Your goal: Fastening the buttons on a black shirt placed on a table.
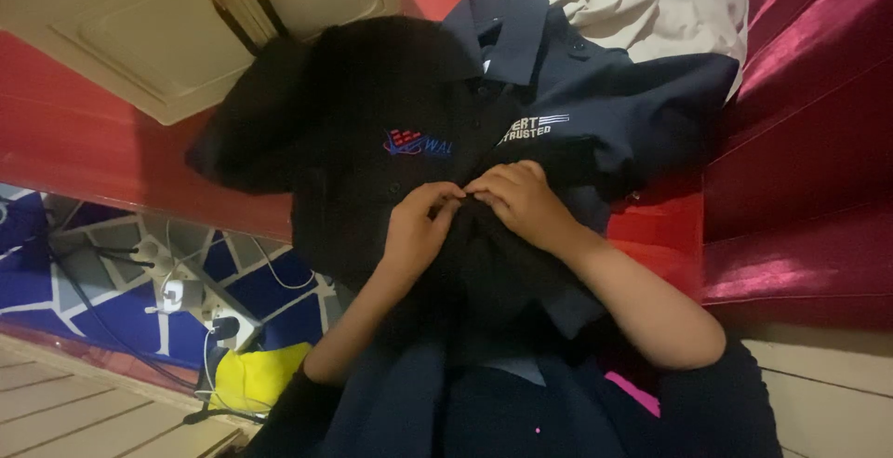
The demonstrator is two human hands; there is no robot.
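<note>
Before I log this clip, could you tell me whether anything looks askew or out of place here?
Nothing looks damaged or spilled. The dark shirt lies rumpled, one sleeve spilling over the red surface's edge, atop a navy shirt. Both hands pinch its front placket. A pale cloth lies bunched behind; charger cables are tangled on the floor.

Embroidered chest logos [419, 143] on dark shirt [372, 95].

The black shirt [372, 132] is too dark to show its folds or buttons. The navy shirt [595, 95] beneath is mostly covered. The cream cloth [651, 2] runs off the top edge.
</note>
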